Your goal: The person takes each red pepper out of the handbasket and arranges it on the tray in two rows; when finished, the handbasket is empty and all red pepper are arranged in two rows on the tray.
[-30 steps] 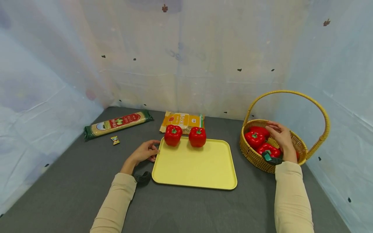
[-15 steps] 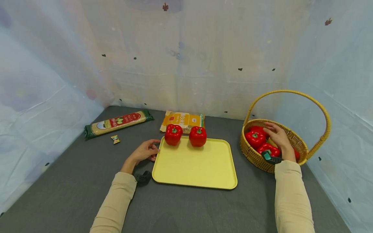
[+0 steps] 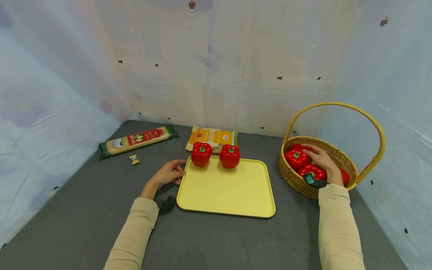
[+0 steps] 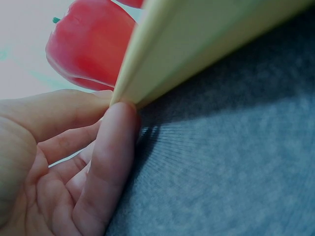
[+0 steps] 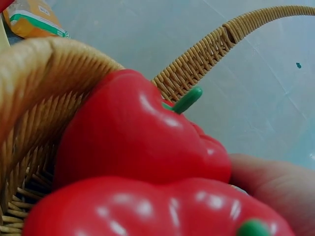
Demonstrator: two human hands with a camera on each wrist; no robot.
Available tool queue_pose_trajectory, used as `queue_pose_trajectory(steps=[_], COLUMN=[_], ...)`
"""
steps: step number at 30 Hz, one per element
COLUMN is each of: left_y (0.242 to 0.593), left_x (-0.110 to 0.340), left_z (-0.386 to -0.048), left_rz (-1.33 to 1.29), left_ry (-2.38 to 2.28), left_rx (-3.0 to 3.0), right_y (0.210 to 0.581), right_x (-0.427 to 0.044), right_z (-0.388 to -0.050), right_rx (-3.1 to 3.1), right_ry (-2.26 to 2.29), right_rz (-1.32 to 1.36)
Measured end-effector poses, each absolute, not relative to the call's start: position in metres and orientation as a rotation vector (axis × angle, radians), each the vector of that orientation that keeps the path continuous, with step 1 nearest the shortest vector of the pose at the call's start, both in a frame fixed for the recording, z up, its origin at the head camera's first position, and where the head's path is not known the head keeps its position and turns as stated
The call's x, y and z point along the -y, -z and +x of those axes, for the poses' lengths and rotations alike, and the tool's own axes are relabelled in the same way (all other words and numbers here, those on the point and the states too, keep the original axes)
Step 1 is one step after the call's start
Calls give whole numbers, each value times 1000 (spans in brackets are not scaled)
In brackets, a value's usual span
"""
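Note:
My left hand (image 3: 167, 174) pinches the left rim of a yellow tray (image 3: 229, 191); in the left wrist view thumb and finger meet at its edge. Two red bell peppers, a left one (image 3: 201, 154) and a right one (image 3: 230, 156), stand along the tray's far side. Inside a wicker basket (image 3: 298, 186) on the right, my right hand (image 3: 322, 160) reaches to a red bell pepper (image 3: 297, 146) at the back. The right wrist view has a pepper (image 5: 138, 132) touching part of that hand, but hides the fingertips. More peppers, including a front one (image 3: 312, 172), lie in the basket.
Behind the tray lies an orange food packet (image 3: 214, 137). A long pasta packet (image 3: 138, 140) and a small wrapped sweet (image 3: 134, 159) lie at the back left. The basket's tall handle (image 3: 337, 104) arches over it. A pale curtain (image 3: 236, 67) encloses the grey table.
My right hand has lowered into the basket, its fingers coming down towards the back pepper. The left hand keeps its place at the tray's rim. The head view has tilted slightly.

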State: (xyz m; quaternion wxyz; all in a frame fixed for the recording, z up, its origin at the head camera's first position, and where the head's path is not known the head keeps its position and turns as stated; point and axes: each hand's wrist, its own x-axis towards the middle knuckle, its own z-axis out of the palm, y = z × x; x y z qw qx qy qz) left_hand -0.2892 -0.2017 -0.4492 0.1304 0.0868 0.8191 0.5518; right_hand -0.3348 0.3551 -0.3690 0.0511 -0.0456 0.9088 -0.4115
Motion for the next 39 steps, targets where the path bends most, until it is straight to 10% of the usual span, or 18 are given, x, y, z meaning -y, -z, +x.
queue_pose_trajectory(steps=[27,39], left_y=[446,447], left_x=[201,202], left_z=[-288,-288], left_rz=[234,234], left_ry=[-1596,-1598], left_rx=[-2373,-2373], right_y=[373,376], right_x=[-355,-365], right_z=[-335,-347], right_rx=[-2727,-2959], right_ry=[1527,1069], right_rz=[37,-482])
